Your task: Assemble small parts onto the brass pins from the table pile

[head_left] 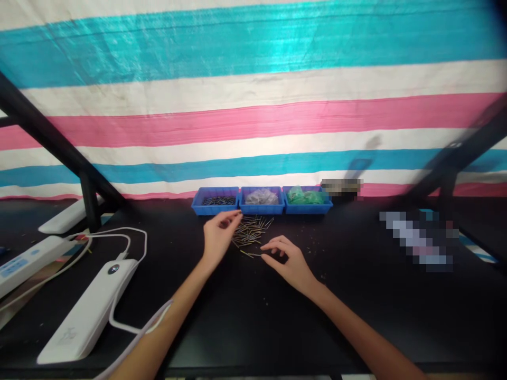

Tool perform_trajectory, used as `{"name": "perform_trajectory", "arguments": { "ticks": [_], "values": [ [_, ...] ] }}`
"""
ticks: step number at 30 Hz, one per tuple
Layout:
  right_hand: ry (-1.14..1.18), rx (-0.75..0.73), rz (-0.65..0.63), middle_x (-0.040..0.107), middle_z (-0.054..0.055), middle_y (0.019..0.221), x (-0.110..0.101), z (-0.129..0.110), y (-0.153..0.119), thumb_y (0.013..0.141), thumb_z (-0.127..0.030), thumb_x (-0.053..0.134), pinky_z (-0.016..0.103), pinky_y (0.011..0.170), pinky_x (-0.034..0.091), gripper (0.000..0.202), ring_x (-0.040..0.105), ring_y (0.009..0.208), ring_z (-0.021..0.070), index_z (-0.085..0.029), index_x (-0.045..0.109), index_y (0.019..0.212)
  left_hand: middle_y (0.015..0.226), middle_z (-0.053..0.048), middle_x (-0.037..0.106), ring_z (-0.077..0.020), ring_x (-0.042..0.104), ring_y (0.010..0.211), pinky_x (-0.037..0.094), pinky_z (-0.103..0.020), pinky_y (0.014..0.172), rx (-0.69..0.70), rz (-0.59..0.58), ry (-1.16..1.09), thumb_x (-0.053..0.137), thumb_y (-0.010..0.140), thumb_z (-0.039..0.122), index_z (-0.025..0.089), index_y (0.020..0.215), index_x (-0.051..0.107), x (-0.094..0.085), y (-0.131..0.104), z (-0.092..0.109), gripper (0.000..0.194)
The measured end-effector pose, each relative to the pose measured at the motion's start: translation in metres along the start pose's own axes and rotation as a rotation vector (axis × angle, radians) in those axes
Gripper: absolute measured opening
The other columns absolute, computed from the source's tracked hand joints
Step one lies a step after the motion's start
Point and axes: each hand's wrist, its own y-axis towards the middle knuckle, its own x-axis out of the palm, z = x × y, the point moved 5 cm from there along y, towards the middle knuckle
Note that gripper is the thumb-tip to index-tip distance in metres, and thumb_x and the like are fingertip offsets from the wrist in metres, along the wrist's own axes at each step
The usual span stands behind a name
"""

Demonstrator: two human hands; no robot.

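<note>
White device: here at near left, the long white device (89,311) lies slanted on the black table (237,327), a white cable (146,248) plugged into its far end.
Pale cord: running up along my left forearm (174,316).
Right hand: and my right hand (295,264) is low over the table, thumb and forefinger slightly parted at the end of a thin rod (255,255); I can't tell whether they grip it.
Left hand: my left hand (217,235) is beside the pile, thumb and forefinger brought together near the trays; whether anything is pinched there, I can't tell.
Rod pile: thin metal rods (251,229) lie criss-crossed between my hands, just before the trays.
Blue trays: three in a row, left tray (216,210) with dark thin pieces, middle tray (262,209) with clear plastic, right tray (307,209) with green plastic.
Striped sheet: behind it all, the sheet (253,116) in blue, white and pink.
</note>
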Motion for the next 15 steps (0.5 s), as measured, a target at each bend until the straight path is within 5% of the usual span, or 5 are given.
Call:
{"name": "perform_trajectory", "arguments": {
  "ticks": [4, 8, 11, 15],
  "values": [
    [-0.035, -0.009, -0.006, 0.059, 0.003, 0.089, 0.000, 0.003, 0.000, 0.077, -0.025, 0.061, 0.025, 0.062, 0.043, 0.017, 0.055, 0.071, 0.0115, -0.023, 0.067, 0.093, 0.074, -0.002, 0.070, -0.0170, 0.062, 0.072, 0.047, -0.030, 0.074, -0.009, 0.149, 0.285, 0.054, 0.080, 0.039, 0.021, 0.101, 0.068, -0.024, 0.048, -0.018, 0.030],
    [-0.090, 0.005, -0.015, 0.058, 0.001, 0.088, -0.001, 0.009, 0.001, 0.077, -0.023, 0.061, 0.024, 0.062, 0.044, 0.019, 0.055, 0.070, 0.0110, -0.024, 0.066, 0.095, 0.106, -0.010, 0.067, -0.0286, 0.054, 0.107, 0.040, -0.044, 0.091, 0.005, 0.152, 0.563, 0.054, 0.079, 0.030, 0.017, 0.126, 0.051, -0.029, 0.065, -0.022, 0.048],
    [-0.164, 0.001, -0.004, 0.059, 0.002, 0.091, -0.005, 0.014, 0.003, 0.076, -0.026, 0.061, 0.025, 0.064, 0.045, 0.022, 0.056, 0.072, 0.0119, -0.025, 0.065, 0.098, 0.119, -0.013, 0.058, -0.0318, 0.048, 0.113, 0.038, -0.049, 0.092, 0.092, 0.060, 0.622, 0.057, 0.077, 0.032, 0.017, 0.130, 0.045, -0.021, 0.044, -0.012, 0.056],
    [-0.298, -0.021, -0.008, 0.060, 0.001, 0.092, -0.008, 0.015, 0.004, 0.074, -0.032, 0.065, 0.028, 0.073, 0.046, 0.027, 0.057, 0.078, 0.0143, -0.026, 0.064, 0.101, 0.101, -0.005, 0.060, -0.0208, 0.055, 0.095, 0.042, -0.038, 0.086, 0.251, -0.306, 0.497, 0.055, 0.080, 0.038, 0.024, 0.102, 0.063, 0.004, -0.008, 0.002, 0.027]
  ]
}}
